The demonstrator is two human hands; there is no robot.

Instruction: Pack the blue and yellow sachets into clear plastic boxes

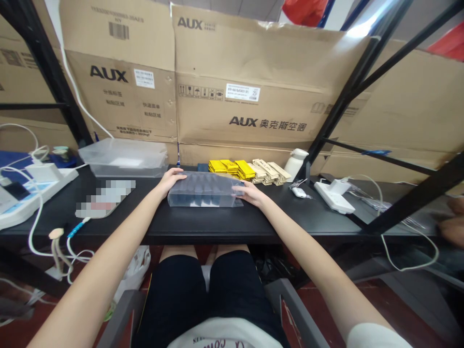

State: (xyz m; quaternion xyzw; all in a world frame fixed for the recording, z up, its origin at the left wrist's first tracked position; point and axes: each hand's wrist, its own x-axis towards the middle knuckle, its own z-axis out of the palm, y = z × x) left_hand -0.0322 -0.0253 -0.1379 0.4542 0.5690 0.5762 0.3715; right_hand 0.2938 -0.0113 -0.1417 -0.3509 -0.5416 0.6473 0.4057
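Observation:
A clear plastic box [203, 197] rests on the black desk in front of me, near its front edge. My left hand [172, 180] grips its back left corner, fingers bent over the top edge. At the opposite end, my right hand [249, 192] holds the right side, and some fingertips show through the plastic. Just behind the box lie folded yellow packets [232, 167] and a row of cream-coloured packets [268, 171] with dark print. What lies inside or under the box is hard to make out through the clear walls.
Left on the desk [145, 227] are a translucent bin [126, 169], a blurred-out flat thing [105, 199] on a cable, and a power strip [39, 193]. A white bottle [296, 164] and another power strip [333, 197] stand right. Cardboard [253, 72] walls the back; a person's blurred hand [451, 227] shows far right.

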